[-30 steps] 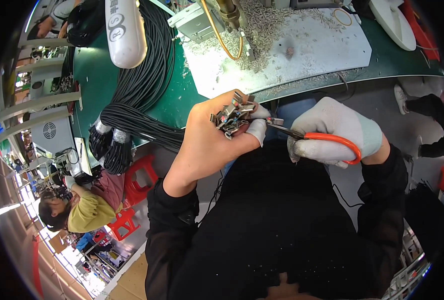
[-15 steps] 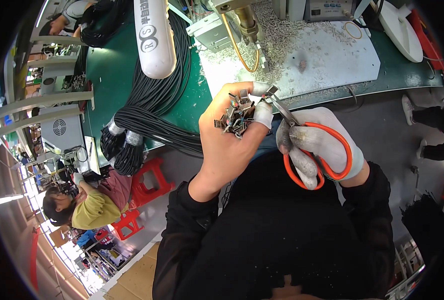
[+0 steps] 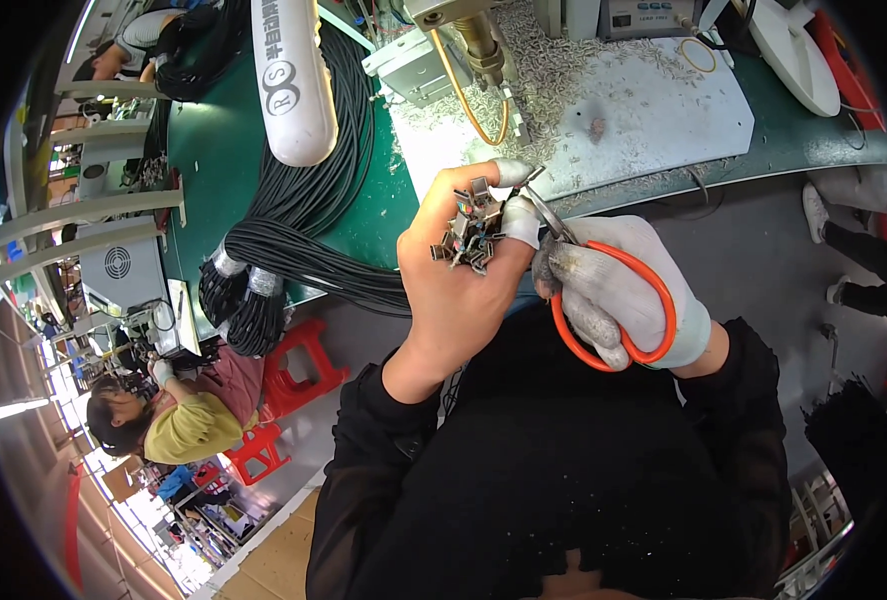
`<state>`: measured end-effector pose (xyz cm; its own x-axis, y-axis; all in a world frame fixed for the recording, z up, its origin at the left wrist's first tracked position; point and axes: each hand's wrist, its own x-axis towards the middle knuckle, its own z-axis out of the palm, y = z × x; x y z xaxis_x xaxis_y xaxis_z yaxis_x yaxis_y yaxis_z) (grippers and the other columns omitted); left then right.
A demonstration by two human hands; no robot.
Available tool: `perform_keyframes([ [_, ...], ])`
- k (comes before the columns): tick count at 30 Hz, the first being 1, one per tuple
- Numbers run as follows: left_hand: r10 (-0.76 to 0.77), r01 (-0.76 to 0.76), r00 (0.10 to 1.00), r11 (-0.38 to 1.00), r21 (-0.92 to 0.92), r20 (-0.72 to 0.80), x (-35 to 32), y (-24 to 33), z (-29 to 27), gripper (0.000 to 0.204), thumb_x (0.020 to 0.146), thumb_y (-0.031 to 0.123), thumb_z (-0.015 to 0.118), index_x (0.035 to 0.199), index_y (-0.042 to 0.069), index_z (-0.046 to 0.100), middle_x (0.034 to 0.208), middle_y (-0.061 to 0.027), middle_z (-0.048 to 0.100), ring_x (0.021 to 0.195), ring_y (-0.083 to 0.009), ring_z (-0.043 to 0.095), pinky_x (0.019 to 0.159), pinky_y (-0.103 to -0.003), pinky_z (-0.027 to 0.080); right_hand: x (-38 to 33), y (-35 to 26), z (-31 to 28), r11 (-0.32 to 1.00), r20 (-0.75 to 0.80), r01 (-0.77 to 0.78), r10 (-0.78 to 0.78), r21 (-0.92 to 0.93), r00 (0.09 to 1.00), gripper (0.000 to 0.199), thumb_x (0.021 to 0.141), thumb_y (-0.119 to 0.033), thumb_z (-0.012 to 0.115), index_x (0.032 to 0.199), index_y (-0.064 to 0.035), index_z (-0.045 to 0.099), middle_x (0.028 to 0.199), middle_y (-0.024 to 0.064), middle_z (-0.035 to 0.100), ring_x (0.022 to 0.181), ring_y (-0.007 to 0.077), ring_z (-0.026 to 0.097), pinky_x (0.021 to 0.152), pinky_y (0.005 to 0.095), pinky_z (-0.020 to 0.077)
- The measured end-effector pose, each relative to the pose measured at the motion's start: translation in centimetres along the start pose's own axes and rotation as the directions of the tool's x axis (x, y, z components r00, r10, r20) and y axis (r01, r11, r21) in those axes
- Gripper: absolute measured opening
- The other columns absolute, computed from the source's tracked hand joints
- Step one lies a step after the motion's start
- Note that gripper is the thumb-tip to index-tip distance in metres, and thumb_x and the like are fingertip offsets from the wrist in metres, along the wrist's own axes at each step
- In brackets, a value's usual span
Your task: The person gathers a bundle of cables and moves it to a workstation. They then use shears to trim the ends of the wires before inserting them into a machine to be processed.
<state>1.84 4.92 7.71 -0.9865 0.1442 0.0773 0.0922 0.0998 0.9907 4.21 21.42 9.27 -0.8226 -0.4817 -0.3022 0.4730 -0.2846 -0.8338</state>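
— What has your left hand (image 3: 459,270) got?

— It is curled shut around a small cluster of metal terminals (image 3: 467,235), grey and dark, bunched against my palm and fingers. My thumb and forefinger wear white fingertip covers (image 3: 520,221), and the cluster sits just left of them.

— And your right hand?

— My right hand (image 3: 629,290) is in a white glove, closed through the loops of the orange-handled scissors (image 3: 614,305). The handles stand fairly close together, and the blades (image 3: 547,208) point up and left, their tips touching the covered fingertips of my left hand. I cannot tell whether the blades bite on anything.

— So the two hands meet?

— Yes, they are pressed together above my dark lap, just short of the bench (image 3: 224,150) edge.

— What lies beyond them?

— Past my left hand, a thick bundle of black cables (image 3: 304,215) droops over the green bench, with a white cylinder (image 3: 292,85) on it. Beyond my right hand is a grey mat (image 3: 654,110) strewn with metal offcuts (image 3: 549,75), under a brass nozzle (image 3: 486,45).
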Motion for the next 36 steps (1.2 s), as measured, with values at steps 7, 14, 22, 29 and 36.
perform_keyframes([
  [7, -0.043, 0.043, 0.999, 0.999, 0.022, 0.022, 0.5, -0.2, -0.1, 0.018, 0.083, -0.006, 0.061, 0.100, -0.002, 0.059, 0.076, 0.0034, 0.057, 0.067, -0.0005, 0.049, 0.059, -0.017, 0.040, -0.4, -0.1, -0.9, 0.994, 0.012, 0.002, -0.001, -0.106, 1.000, 0.025, 0.091, -0.016, 0.044, 0.082, 0.0040, 0.055, 0.048, 0.0011, 0.051, 0.036, 0.0093, 0.048, 0.040, 0.0211, 0.0377],
  [14, -0.024, 0.017, 0.985, 0.999, 0.042, 0.172, 0.2, -0.4, -0.3, 0.018, 0.083, -0.004, 0.062, 0.101, -0.002, 0.059, 0.076, 0.0017, 0.059, 0.067, -0.0019, 0.050, 0.059, -0.017, 0.040, 0.8, 0.9, -1.0, 0.734, -0.250, 0.257, -0.503, -0.628, 0.827, 0.018, 0.085, -0.016, 0.058, 0.086, 0.0019, 0.057, 0.058, 0.0045, 0.057, 0.051, 0.0121, 0.059, 0.048, 0.0228, 0.0434],
  [22, -0.044, 0.059, 0.991, 0.992, -0.108, 0.129, 1.0, -1.4, -2.6, 0.013, 0.084, 0.000, 0.065, 0.094, -0.002, 0.057, 0.075, -0.0007, 0.060, 0.067, -0.0048, 0.054, 0.059, -0.020, 0.044, -1.6, 2.4, -3.6, 0.531, -0.328, 0.066, -0.612, -0.844, 0.720, 0.018, 0.080, -0.013, 0.066, 0.090, 0.0002, 0.058, 0.060, 0.0068, 0.055, 0.052, 0.0114, 0.058, 0.051, 0.0259, 0.0443],
  [29, -0.009, -0.032, 0.908, 0.995, 0.090, 0.419, 0.9, -0.1, -0.7, 0.016, 0.080, 0.000, 0.066, 0.091, -0.001, 0.055, 0.073, -0.0023, 0.060, 0.067, -0.0057, 0.054, 0.060, -0.022, 0.045, -2.3, -0.7, -4.6, 0.547, -0.263, 0.038, -0.460, -0.836, 0.848, 0.019, 0.084, -0.015, 0.062, 0.089, 0.0031, 0.059, 0.059, 0.0039, 0.056, 0.046, 0.0090, 0.054, 0.047, 0.0228, 0.0420],
  [36, -0.236, 0.145, 0.861, 0.963, 0.226, 0.451, 1.0, 1.0, -0.9, 0.022, 0.072, -0.001, 0.066, 0.091, 0.000, 0.055, 0.075, -0.0015, 0.061, 0.067, -0.0056, 0.053, 0.063, -0.022, 0.046, 0.1, -1.6, -4.0, 0.928, -0.033, 0.109, -0.129, -0.355, 0.991, 0.023, 0.088, -0.019, 0.057, 0.087, 0.0039, 0.059, 0.058, 0.0045, 0.056, 0.047, 0.0091, 0.054, 0.047, 0.0228, 0.0421],
])
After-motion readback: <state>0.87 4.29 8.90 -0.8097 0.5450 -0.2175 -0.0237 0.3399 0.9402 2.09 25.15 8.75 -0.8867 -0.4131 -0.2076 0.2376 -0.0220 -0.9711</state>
